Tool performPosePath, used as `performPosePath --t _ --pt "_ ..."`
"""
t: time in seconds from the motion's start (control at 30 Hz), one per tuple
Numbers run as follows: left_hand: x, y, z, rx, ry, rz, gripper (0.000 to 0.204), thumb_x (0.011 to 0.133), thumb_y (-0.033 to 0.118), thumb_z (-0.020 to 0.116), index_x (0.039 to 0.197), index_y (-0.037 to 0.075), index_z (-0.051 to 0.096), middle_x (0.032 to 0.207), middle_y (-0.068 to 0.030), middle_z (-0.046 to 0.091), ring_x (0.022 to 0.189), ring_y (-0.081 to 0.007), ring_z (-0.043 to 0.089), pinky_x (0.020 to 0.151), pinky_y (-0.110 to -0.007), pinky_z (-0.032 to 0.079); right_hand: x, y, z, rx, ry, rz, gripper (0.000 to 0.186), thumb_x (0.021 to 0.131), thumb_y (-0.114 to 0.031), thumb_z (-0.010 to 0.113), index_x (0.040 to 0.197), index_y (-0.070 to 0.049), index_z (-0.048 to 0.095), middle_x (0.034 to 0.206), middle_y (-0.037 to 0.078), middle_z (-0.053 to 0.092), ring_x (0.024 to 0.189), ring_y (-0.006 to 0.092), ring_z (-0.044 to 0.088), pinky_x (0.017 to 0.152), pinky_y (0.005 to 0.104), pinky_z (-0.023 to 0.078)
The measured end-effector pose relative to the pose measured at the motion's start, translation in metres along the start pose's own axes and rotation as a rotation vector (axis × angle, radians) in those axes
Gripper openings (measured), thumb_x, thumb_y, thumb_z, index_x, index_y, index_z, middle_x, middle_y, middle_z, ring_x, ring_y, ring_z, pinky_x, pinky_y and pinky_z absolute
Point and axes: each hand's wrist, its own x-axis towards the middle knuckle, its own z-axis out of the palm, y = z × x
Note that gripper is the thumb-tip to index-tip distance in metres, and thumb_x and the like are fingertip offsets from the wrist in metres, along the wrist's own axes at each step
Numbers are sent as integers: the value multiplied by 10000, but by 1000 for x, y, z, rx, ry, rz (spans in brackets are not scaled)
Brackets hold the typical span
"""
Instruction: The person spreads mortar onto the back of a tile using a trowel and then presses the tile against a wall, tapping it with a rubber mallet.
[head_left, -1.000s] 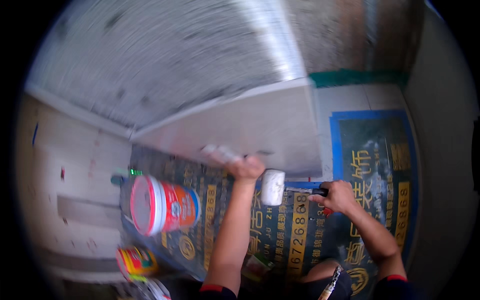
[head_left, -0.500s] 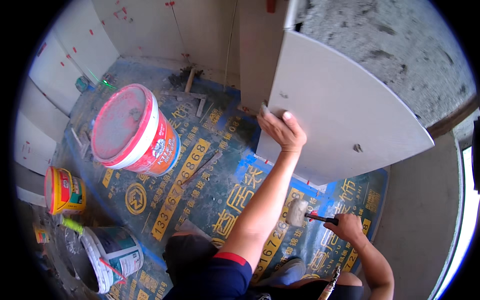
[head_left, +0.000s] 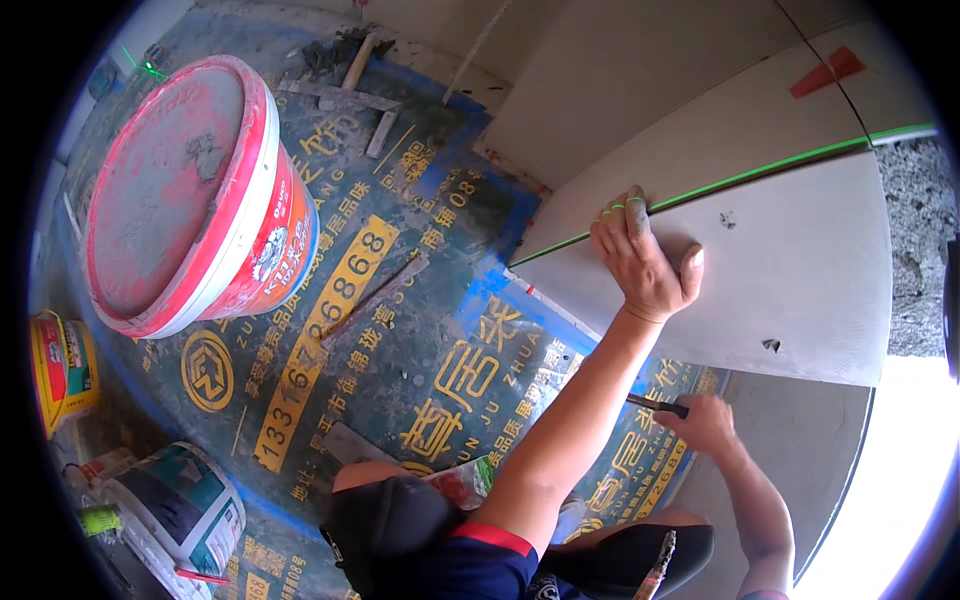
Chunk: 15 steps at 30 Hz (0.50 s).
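A large pale grey tile [head_left: 800, 260] with two small dark blemishes stands at the wall on the right. My left hand [head_left: 650, 262] lies on its face near the top edge, fingers stretched and reaching past that edge. Below it, my right hand [head_left: 703, 424] grips the dark handle of a mallet [head_left: 652, 403]; its head is hidden behind my left forearm. A green laser line [head_left: 740, 183] runs along the tile's top edge and across my left fingers. Directly above is another wall tile [head_left: 690, 120], with a dark joint between the two.
On the left stands a red-and-white bucket [head_left: 262, 215] with a grey crusted lid. Further out are a yellow bucket [head_left: 70, 375] and a mortar bucket [head_left: 190, 505]. A hammer [head_left: 360, 62], an angled metal square [head_left: 345, 97] and a thin strip [head_left: 375, 300] lie on the printed floor sheet [head_left: 300, 370].
The tile has tilted back against the wall, its top edge now along the laser line. My left hand stays on it. The mallet head has gone from sight, and the view has shifted.
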Motion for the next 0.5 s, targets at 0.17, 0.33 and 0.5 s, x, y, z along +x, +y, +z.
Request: performPosePath --t 0.17,0.33,0.5 --pt "-1 -3 -1 2 -4 6 737 913 524 411 1326 -84 362 1215 -266 464 1024 -384 438 886 -511 313 19 -8 -13 3 -47 115 455 779 -553 678 832 -103 716 795 143 697 808 339 678 767 450 516" --pt "-3 -2 -3 32 -6 15 727 910 511 417 1327 -82 360 1241 -267 457 1061 -407 437 938 -546 301 18 8 -4 -34 19 29 435 778 -541 683 827 -111 721 756 142 690 761 336 679 732 456 512" --pt "-4 1 -2 8 -43 8 739 904 501 422 1330 -98 348 1240 -280 449 1074 -425 428 942 -569 296 9 7 9 6 145 87 457 802 -524 671 842 -70 713 731 152 683 747 352 674 711 462 513"
